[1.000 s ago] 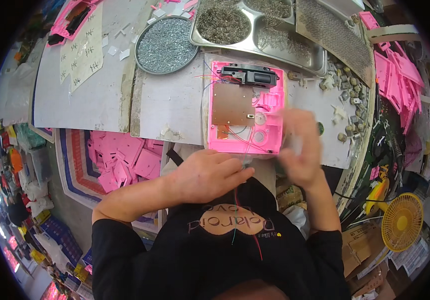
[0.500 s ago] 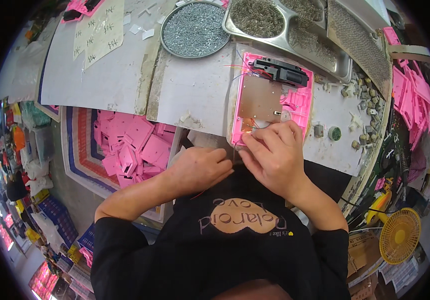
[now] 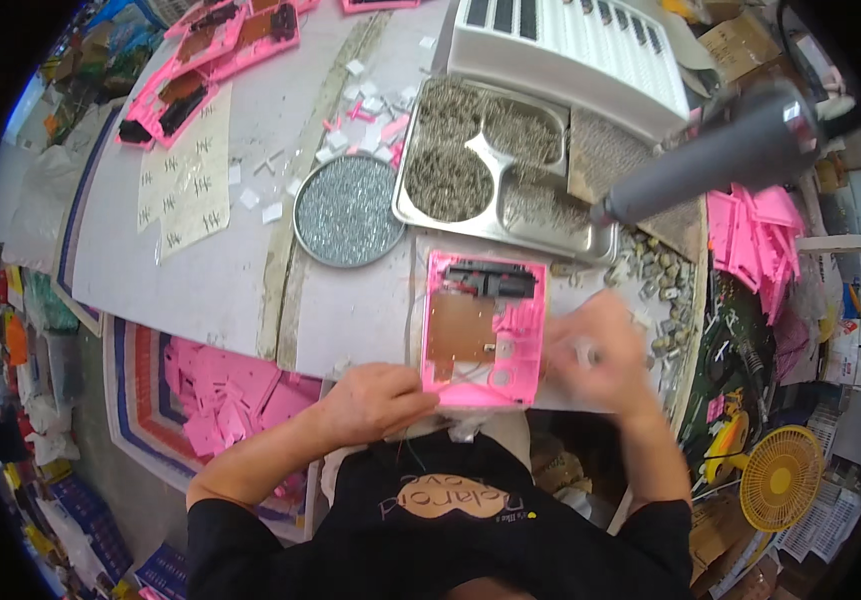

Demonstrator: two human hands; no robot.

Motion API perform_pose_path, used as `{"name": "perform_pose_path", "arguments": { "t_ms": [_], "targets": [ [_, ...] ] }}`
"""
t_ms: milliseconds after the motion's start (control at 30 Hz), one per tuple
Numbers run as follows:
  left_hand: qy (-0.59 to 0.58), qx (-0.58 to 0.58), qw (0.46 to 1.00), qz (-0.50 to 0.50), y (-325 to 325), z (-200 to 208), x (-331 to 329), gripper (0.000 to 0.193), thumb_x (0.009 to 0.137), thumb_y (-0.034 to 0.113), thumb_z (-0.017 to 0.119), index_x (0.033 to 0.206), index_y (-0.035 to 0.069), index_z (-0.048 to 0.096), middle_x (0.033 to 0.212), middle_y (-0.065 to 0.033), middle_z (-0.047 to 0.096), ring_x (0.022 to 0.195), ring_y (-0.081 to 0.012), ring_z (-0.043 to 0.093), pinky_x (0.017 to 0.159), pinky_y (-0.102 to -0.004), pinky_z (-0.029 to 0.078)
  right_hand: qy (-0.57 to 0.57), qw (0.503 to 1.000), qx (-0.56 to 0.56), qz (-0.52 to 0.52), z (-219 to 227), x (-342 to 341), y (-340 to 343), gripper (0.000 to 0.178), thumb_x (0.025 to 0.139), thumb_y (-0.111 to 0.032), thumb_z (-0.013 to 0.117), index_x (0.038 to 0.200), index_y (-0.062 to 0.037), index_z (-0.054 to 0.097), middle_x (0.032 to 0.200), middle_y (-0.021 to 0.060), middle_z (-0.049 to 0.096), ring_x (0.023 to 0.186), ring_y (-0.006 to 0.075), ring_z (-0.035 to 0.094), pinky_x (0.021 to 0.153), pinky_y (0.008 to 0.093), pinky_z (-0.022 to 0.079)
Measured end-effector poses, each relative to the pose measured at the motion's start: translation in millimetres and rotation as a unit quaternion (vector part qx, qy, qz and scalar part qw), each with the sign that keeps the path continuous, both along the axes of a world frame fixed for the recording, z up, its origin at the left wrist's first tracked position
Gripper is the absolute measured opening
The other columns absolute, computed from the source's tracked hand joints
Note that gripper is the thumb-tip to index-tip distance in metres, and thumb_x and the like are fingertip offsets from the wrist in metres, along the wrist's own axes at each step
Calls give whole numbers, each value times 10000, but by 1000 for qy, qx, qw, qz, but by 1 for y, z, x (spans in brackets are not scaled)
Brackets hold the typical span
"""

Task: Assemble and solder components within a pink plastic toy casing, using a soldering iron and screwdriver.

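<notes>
A pink plastic casing (image 3: 534, 340) lies on the worktable in front of me. Inside it are a brown board (image 3: 462, 326), a black mechanism (image 3: 491, 281) along the far side and thin wires near the close edge. My left hand (image 3: 378, 402) is closed, with its fingertips at the casing's near left corner. Below that hand, a thin wire hangs over my black shirt. Beside the casing's right edge is my right hand (image 3: 605, 358), smeared by motion; its fingers cannot be made out.
An electric screwdriver (image 3: 715, 150) hangs at upper right. Beyond the casing stand a round tray of screws (image 3: 350, 212) and a metal compartment tray (image 3: 483, 152) of small parts. Small metal pieces (image 3: 662, 290) lie at right. Pink parts (image 3: 220, 390) fill a bin at lower left.
The view has shifted, bringing the screwdriver and white rack into sight. My right hand has moved off the casing to its right side. My left hand has come to the near left corner.
</notes>
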State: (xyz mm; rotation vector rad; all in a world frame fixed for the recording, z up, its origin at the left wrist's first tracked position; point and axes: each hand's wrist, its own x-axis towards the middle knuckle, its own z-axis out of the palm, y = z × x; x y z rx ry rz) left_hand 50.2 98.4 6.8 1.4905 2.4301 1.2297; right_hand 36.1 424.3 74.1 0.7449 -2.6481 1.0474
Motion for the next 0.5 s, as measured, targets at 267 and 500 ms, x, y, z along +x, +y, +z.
{"name": "perform_pose_path", "arguments": {
  "t_ms": [267,500],
  "targets": [
    [-7,-18,998,-64,2,5,-25,177,782,164,802,946,132,741,776,-7,590,667,-202,622,563,-361,481,93,984,59,-142,35,-266,112,199,881,-222,710,968,-48,751,838,92,715,749,195,629,731,318,509],
    [-71,-16,997,-20,-6,5,-20,161,822,174,782,965,127,724,804,-7,584,682,-199,624,571,-353,489,-14,990,80,-113,32,-338,91,178,892,-163,726,970,-3,737,852,37,715,749,109,610,717,274,508]
  ]
}}
